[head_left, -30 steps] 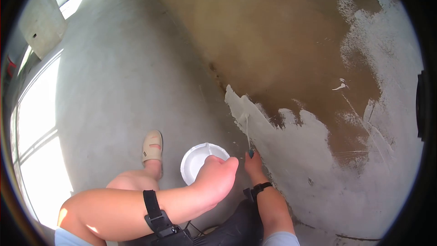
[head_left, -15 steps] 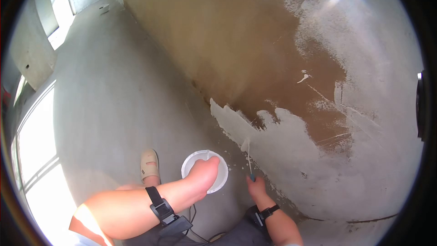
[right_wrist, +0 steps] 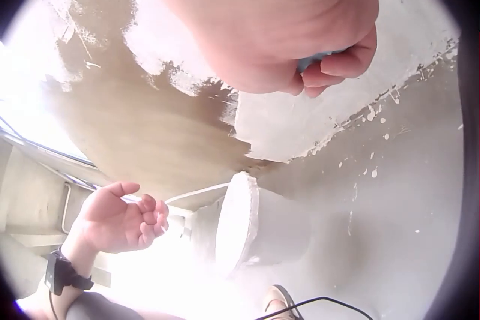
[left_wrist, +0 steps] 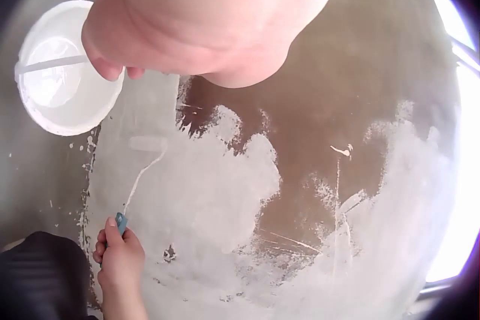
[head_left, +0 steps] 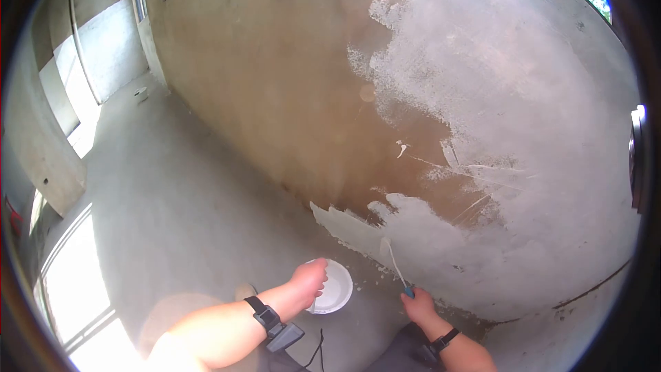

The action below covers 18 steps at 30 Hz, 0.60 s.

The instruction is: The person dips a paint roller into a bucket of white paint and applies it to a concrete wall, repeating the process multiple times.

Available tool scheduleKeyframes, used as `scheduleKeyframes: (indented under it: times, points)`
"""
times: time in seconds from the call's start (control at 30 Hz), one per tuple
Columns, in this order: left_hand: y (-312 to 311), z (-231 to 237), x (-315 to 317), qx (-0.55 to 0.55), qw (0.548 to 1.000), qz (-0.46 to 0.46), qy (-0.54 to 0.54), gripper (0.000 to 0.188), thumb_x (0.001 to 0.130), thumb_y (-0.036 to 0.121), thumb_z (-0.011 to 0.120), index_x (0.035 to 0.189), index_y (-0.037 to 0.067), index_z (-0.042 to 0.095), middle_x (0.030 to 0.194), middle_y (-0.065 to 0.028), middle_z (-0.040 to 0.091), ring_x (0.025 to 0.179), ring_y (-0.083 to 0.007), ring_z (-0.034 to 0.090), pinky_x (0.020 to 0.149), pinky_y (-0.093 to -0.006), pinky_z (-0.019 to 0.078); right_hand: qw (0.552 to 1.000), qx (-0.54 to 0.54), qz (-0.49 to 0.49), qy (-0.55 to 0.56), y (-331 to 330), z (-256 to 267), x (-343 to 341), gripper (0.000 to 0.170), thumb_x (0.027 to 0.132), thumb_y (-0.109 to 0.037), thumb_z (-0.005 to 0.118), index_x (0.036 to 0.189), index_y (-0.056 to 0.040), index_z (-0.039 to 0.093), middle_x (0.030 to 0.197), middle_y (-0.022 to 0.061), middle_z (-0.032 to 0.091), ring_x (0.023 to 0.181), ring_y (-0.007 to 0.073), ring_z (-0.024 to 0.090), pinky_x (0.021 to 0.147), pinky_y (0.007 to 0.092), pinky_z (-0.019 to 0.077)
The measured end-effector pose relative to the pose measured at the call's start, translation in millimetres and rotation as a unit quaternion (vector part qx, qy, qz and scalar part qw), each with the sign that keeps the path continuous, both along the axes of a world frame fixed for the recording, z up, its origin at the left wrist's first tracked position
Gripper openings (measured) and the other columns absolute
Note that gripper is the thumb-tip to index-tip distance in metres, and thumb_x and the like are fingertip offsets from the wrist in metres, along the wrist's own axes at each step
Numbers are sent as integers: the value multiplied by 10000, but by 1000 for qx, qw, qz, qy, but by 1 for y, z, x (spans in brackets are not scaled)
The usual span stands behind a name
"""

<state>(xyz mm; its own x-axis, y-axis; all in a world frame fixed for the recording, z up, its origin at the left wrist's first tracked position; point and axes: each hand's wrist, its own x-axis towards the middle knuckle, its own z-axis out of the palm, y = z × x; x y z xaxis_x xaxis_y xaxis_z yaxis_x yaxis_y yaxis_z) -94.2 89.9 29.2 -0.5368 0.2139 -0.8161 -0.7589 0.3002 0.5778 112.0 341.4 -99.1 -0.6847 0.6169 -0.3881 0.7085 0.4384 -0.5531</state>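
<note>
My left hand (head_left: 308,281) holds the thin white bail of a white bucket (head_left: 350,288), fingers curled around it. The bucket hangs low beside the wall, with white paint inside in the left wrist view. My right hand (head_left: 421,308) grips the blue handle (head_left: 409,292) of a paint roller (left_wrist: 142,175). Its white roller head (left_wrist: 148,143) overlaps the freshly coated strip low on the wall. In the right wrist view the right fingers (right_wrist: 341,65) wrap the blue handle, and the roller head is out of sight there.
The wall's brown bare part (head_left: 275,96) meets a ragged white coat (head_left: 496,96) on the right. White drips dot the grey floor (head_left: 193,186) along the wall's base. A black cable (right_wrist: 322,301) hangs near a beige shoe (right_wrist: 279,297). Windows stand at the top.
The head view has tilted up, showing more wall and windows. The roller has moved back from the coat's pointed left end toward the wall's base. My left hand has shifted to the bucket's left side.
</note>
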Motion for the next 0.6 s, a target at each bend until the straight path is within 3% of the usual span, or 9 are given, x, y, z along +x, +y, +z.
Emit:
scheduleKeyframes:
  times: [0.2,0.53,0.6]
  points:
    - [7,2,0,-6,1000,-15,19,256,932,336,537,988,89,573,918,-35,580,839,-177,523,742,-341,453,999,46,16,12,0,0,-1,440,882,-396,656,1014,24,662,959,257,680,953,438,646,828,484,508]
    - [-2,2,3,-3,1000,8,25,273,918,336,552,1012,80,571,932,-52,549,804,-166,502,701,-320,449,997,17,52,60,-16,-29,-85,455,890,-402,650,999,40,655,990,266,675,966,441,637,837,491,498]
    - [-2,1,3,-4,1000,0,20,300,914,341,549,1048,73,568,948,-58,550,815,-173,502,707,-326,445,994,-10,64,87,-14,-41,-96,424,890,-386,680,928,33,631,789,162,668,673,286,644,638,427,509]
